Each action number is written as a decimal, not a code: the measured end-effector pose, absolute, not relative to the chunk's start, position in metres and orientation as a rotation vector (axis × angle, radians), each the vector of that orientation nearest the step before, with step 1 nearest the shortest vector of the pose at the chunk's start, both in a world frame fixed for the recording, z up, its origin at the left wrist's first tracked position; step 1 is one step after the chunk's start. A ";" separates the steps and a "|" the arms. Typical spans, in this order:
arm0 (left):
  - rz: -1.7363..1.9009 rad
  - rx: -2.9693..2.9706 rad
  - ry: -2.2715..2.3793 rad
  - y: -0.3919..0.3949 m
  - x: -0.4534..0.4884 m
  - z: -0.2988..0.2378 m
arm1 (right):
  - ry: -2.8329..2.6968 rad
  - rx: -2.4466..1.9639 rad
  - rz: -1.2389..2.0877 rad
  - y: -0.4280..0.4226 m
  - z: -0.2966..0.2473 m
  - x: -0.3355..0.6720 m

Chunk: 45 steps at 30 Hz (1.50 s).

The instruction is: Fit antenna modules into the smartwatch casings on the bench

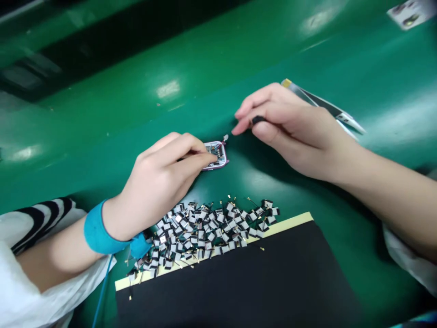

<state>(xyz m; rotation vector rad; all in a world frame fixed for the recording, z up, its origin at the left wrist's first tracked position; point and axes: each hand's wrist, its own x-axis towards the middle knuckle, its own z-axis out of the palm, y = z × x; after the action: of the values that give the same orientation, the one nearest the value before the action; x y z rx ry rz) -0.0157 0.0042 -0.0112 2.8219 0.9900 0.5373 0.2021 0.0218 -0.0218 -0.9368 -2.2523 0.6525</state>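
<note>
My left hand (164, 173), with a teal wrist strap (99, 230), grips a small rounded device case (221, 159) with a purple rim, like a watch body. A circuit board shows inside it, and the fingers cover its left part. At its upper right corner a small pale round piece (226, 137) sticks out on thin wires. My right hand (290, 127) is raised to the right of the case, apart from it, pinching a small black part (258, 119). Tweezers (332, 109) show behind this hand, tips toward the right; whether they are held or lying I cannot tell.
Below my hands lies a heap of small black-and-white parts (211, 223) with thin leads and gold ends. It overlaps the yellow edge strip (293, 222) of a black sheet (232, 278). The green table (205, 68) carries a blurred pale item (411, 13) at top right.
</note>
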 end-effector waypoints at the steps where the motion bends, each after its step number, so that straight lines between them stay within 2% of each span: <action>1: 0.546 2.834 0.990 0.004 -0.016 -0.012 | -2.233 -0.979 0.596 0.019 -0.020 0.203; 4: 0.526 2.870 0.977 0.005 -0.017 -0.013 | -2.040 -1.048 0.534 0.010 -0.016 0.198; 11: 0.496 2.923 0.986 0.005 -0.017 -0.014 | -1.745 -0.981 0.668 -0.003 -0.026 0.171; 33: 0.466 2.935 0.996 0.004 -0.017 -0.015 | -1.918 -0.820 0.425 -0.003 -0.030 0.168; 45: 0.513 2.921 0.973 0.004 -0.018 -0.018 | -1.907 -0.787 0.484 0.000 -0.030 0.163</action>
<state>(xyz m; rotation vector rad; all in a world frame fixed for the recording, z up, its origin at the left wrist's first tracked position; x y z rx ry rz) -0.0184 0.0044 -0.0180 2.9209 0.9726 0.5127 0.1628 0.0004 -0.0305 -0.7871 -1.9074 0.4838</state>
